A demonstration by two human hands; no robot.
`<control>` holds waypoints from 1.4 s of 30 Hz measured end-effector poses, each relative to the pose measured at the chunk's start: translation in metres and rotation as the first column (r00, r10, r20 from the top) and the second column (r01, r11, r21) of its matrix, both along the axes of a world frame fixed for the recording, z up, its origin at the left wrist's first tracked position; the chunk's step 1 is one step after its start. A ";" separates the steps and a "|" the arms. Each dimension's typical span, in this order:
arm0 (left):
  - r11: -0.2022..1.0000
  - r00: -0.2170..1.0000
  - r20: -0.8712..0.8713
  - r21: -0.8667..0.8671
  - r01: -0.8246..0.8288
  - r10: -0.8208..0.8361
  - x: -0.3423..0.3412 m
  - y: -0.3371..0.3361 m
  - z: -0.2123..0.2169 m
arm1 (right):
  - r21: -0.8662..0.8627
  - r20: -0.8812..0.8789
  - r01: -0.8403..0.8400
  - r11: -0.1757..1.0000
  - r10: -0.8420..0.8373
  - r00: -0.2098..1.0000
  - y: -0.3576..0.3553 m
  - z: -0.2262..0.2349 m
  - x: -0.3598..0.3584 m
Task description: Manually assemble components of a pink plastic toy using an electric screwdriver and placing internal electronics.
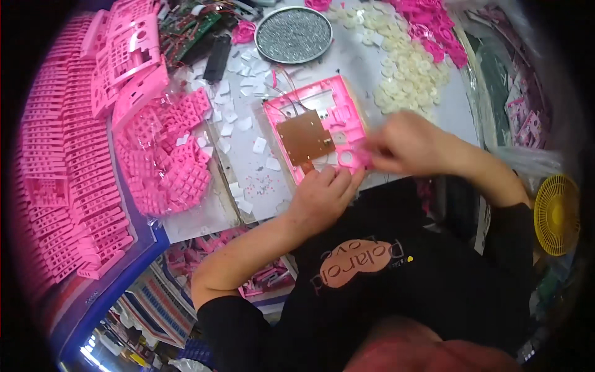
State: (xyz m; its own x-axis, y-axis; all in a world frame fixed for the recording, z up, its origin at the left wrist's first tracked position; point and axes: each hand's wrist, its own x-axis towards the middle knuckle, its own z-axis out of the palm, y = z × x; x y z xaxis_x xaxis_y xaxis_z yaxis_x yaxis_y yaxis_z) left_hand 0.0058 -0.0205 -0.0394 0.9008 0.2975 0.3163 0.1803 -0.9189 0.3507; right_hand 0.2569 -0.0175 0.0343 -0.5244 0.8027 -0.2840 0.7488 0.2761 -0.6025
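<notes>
A pink plastic casing (339, 94) lies on the white table in front of me, its inner side up. A brown circuit board (304, 139) rests in its left part, and thin wires (296, 93) run out past the far edge. My left hand (323, 197) grips the casing's near edge, its fingers bent close together just below the board. Over the casing's near right corner, my right hand (406, 144) is curled and blurred by motion. A pink smear shows at its fingertips; whether that is a held piece or the casing, I cannot tell.
Beyond the casing stands a round tray (294, 36) of small metal parts. White square pieces (259, 146) lie scattered left of it. Pink keypads (167, 155) and stacked pink casings (80, 142) fill the left. Cream discs (412, 74) and magenta parts (431, 28) lie at the far right.
</notes>
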 end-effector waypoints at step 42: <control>0.823 0.844 0.159 -0.370 -0.431 0.513 0.022 0.068 0.028 | 0.242 -0.355 0.243 0.939 -0.148 0.923 0.148 -0.048 -0.053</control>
State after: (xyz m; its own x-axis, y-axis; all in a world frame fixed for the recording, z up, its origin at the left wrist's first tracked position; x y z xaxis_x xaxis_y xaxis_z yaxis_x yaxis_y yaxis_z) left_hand 0.0280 0.0475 -0.0113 0.5303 0.7840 0.3228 0.4357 -0.5786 0.6895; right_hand 0.2034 0.1301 -0.0133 -0.3733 0.9194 0.1243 0.5787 0.3355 -0.7434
